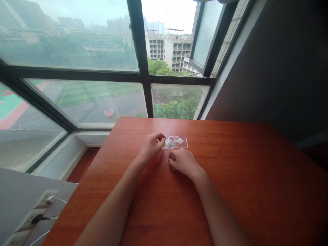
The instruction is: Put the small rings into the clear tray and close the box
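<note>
A small clear plastic box (169,147) lies open on the wooden table, its lid (183,145) folded out flat to the right with a white print on it. Small shiny trinkets (170,145) in pink, silver and gold tones sit in its compartments. At the box's left edge is my left hand (151,146), with curled fingers and thumb closed on that side. Just in front of the box, my right hand (186,163) pinches a small gold-coloured ring-shaped piece (173,168) low over the tabletop. Its exact kind is too small to tell, and my fingers partly cover it.
The reddish-brown table (243,171) reaches up to a large dark-framed window (145,79), with one pane swung outward at the right. A dark wall (276,68) stands on the right. Wall sockets (36,215) with plugged-in cables are low on the left.
</note>
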Available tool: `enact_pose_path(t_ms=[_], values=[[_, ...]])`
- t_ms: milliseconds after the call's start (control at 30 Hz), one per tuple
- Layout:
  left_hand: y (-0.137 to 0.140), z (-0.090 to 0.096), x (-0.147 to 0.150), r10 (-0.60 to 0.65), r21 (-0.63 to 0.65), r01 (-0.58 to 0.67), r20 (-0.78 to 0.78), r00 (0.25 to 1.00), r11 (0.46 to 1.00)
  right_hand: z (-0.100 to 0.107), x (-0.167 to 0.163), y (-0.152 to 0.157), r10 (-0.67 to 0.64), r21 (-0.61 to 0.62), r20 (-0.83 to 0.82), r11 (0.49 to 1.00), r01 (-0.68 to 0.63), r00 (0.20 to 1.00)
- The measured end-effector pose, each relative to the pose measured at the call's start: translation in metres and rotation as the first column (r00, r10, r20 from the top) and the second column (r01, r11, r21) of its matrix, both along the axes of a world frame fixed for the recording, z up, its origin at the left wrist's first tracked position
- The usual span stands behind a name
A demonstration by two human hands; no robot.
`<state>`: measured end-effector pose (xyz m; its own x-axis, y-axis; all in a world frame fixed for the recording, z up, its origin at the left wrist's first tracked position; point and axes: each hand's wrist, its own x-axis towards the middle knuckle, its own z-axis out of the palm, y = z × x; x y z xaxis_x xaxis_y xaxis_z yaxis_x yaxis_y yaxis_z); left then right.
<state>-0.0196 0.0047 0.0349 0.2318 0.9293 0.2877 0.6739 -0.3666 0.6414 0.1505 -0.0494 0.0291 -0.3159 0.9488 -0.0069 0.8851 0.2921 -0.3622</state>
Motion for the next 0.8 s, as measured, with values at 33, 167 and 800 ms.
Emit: enact_pose_path(t_ms=[33,167,800], values=[[0.0,0.0,0.001,-0.007,-0.001,0.007,-0.003,1.0,1.0,0.0,0.003,0.002,-0.032,-0.005,0.013,0.999,0.032,0.999],[-0.001,0.0,0.003,-0.024,0.001,0.024,-0.004,1.0,1.0,-0.002,0.015,0.007,-0.13,-0.013,-0.026,0.991,0.13,0.991],[-0.014,0.006,0.029,-0.185,-0.116,0.204,0.158,0.97,0.972,0.001,0.023,0.013,-0.247,0.187,-0.389,0.922,0.339,0.887]])
